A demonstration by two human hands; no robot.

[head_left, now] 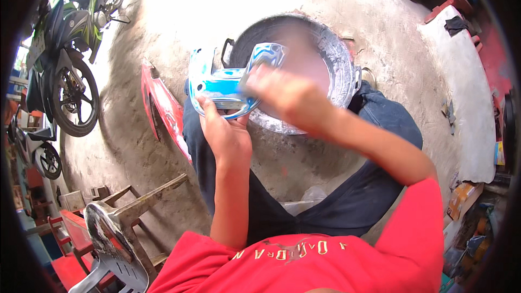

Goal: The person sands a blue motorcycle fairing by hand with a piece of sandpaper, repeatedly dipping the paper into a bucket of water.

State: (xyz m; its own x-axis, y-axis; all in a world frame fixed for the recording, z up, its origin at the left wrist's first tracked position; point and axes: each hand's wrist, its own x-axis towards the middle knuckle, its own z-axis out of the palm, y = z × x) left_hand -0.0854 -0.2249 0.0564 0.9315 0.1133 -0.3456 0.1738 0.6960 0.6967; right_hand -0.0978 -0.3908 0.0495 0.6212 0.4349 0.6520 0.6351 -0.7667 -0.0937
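Note:
A U-shaped motorcycle body panel (223, 86), blue with white and grey worn patches, is held up over the near left rim of a wide metal basin (337, 59). My left hand (225, 133) grips the panel's lower edge, thumb on the front and fingers behind. Against the panel's right side presses my right hand (285, 95), closed and smeared by motion. A small greyish patch shows at its fingertips, too blurred to name. Cloudy greyish-pink liquid (306, 59) lies in the basin, which stands on the floor between my knees.
A red body panel (165, 106) lies on the floor by my left knee. Motorcycles (76, 87) stand at the far left. A worn metal-framed chair (127, 222) is near left. A pale ledge (461, 97) and cardboard box (463, 201) line the right side.

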